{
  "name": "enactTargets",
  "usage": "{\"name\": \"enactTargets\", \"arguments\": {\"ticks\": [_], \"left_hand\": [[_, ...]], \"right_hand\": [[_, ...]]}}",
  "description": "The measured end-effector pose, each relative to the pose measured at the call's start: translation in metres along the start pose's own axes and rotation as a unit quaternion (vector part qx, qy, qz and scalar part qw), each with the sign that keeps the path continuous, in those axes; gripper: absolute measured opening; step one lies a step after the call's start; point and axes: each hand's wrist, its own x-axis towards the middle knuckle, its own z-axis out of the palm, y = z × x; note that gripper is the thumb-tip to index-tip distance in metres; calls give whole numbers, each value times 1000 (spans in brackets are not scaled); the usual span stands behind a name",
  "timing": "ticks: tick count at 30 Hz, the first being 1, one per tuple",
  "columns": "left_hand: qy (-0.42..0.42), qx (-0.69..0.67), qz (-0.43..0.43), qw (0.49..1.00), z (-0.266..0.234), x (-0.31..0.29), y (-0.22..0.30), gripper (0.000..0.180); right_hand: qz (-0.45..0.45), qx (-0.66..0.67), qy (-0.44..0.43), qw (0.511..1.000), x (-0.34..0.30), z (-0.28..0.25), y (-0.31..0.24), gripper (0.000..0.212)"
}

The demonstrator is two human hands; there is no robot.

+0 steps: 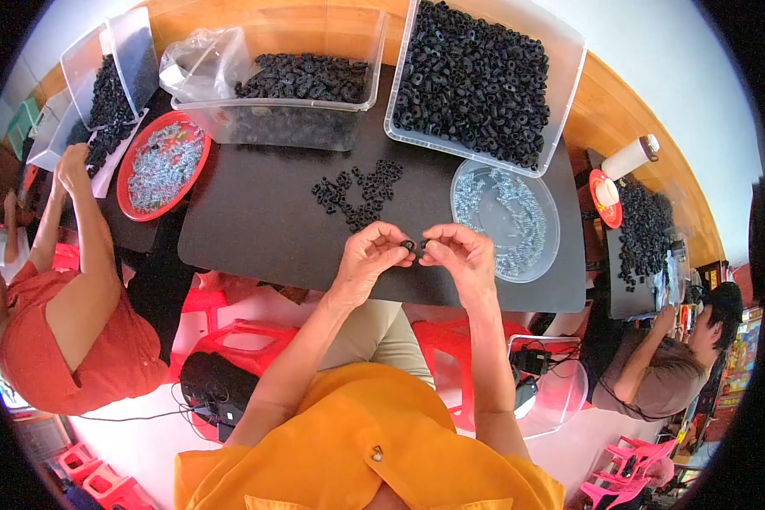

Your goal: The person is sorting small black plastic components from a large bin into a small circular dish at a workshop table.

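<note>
Above the table's near edge, my left hand (pixel 374 256) pinches a small black ring-shaped plastic part (pixel 408 245) between thumb and fingers. Close beside it, my right hand (pixel 461 258) is closed at the fingertips around a small dark piece (pixel 423 245), mostly hidden by the fingers. The two pieces are almost touching; whether they meet I cannot tell. Just beyond my hands lies a loose pile of small black parts (pixel 359 192) on the dark table (pixel 263 229). To the right of my right hand, a clear round tray (pixel 551 246) holds many small silvery screws.
A large clear bin (pixel 484 157) of black parts stands at the back right, another clear bin (pixel 272 127) at the back left. A red oval tray (pixel 126 197) holds silvery screws. People in a red shirt (pixel 76 348) and a brown shirt (pixel 650 374) work at either side. Red stools (pixel 255 340) stand below.
</note>
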Motion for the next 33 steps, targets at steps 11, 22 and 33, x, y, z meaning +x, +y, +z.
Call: {"name": "enactTargets", "arguments": {"ticks": [11, 22, 33], "left_hand": [[-18, 91, 8, 996, 1, -2, 0, 17], [-8, 151, 19, 988, 6, -6, -5, 12], [46, 299, 66, 951, 14, -8, -17, 11]], "right_hand": [[-11, -166, 2, 986, -2, 0, -3, 13], [-92, -357, -8, 930, -7, 8, -8, 8], [-199, -456, 19, 867, -11, 14, 10, 9]]}}
